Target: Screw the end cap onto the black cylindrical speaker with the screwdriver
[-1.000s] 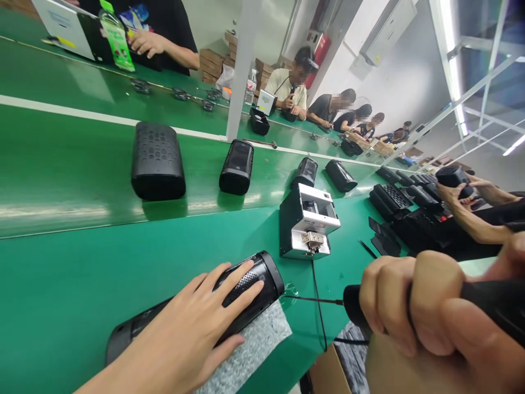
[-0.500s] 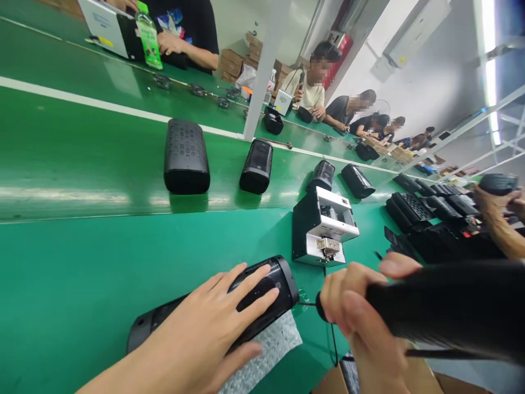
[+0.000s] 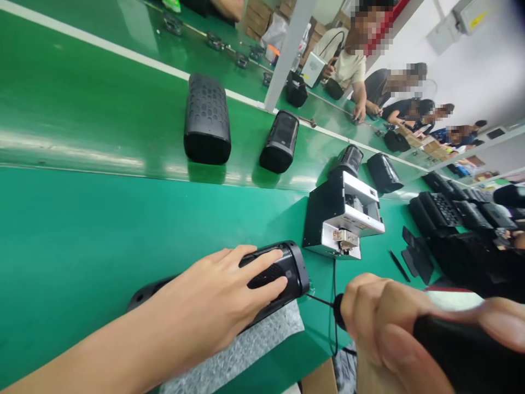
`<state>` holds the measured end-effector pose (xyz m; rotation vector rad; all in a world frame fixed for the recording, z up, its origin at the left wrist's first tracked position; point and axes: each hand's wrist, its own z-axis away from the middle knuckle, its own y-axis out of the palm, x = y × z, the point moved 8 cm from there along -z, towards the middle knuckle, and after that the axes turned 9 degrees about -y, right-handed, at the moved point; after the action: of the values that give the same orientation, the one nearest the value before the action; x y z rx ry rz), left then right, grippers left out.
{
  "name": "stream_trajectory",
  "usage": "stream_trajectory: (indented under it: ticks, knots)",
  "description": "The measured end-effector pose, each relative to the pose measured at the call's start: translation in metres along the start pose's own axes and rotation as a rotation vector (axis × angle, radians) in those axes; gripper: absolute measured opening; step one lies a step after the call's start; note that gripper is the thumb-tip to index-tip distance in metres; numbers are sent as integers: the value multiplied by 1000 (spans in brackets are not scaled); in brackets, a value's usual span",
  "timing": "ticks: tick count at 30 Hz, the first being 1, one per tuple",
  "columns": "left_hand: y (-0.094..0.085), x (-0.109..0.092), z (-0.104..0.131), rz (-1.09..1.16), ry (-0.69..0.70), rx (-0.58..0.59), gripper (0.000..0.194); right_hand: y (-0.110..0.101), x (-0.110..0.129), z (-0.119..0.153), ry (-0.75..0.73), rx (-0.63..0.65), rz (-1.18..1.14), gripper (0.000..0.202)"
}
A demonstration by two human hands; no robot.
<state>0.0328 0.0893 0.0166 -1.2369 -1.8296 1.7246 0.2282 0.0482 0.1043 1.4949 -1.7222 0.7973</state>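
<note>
At about six o'clock on the green bench (image 3: 82, 230), the left hand (image 3: 221, 295) lies flat, fingers spread, pinning the black speaker (image 3: 293, 273) on a foam sheet (image 3: 254, 350). The right hand (image 3: 381, 323), at four o'clock, is fisted around an electric screwdriver (image 3: 463, 355), its bit (image 3: 320, 300) at the speaker's end. Fastening appears underway; the next move likely calls for a straight, seated bit.

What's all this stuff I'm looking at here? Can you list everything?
speaker under hand: 1, black, lying on the bubble wrap
bubble wrap: 1 sheet, grey, near table edge
speakers on belt: 4, black, in a row on the green belt
small machine: 1, black and white, right of centre
black parts: many, far right
co-workers: several, across the line
left hand: pressing on the speaker
right hand: gripping a black screwdriver
</note>
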Motion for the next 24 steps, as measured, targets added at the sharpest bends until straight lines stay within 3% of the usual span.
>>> stream_trajectory:
  ticks: [3, 5, 6, 9, 11, 12, 15, 17, 20, 24]
  knots:
    - [0, 6, 2, -53, 26, -54, 59, 4, 14, -11, -98, -12, -4, 53]
    - [-4, 9, 3, -106, 73, -133, 60, -9, 25, -22, -113, -63, -51, 58]
    - [-6, 10, 3, -131, 104, -169, 60, -21, 33, -28, -131, -132, -52, 55]
    - [-6, 13, 5, -173, 159, -250, 59, -67, 54, -49, -241, -396, 93, 16]
    - [1, 15, 8, -154, 146, -269, 57, -86, 57, -67, -311, -475, 214, 20]
    - [6, 17, 10, -138, 120, -277, 57, -91, 53, -76, -341, -487, 239, 22]
    - [20, 23, 16, -96, 62, -300, 59, -96, 27, -99, -374, -465, 249, 53]
    - [21, 24, 17, -97, 68, -305, 60, -95, 7, -108, -346, -430, 236, 48]
    - [9, 19, 13, -142, 137, -295, 59, -91, -9, -112, -281, -389, 204, 44]
    - [-6, 12, 5, -172, 179, -233, 55, -83, 0, -95, -168, -333, 172, 40]
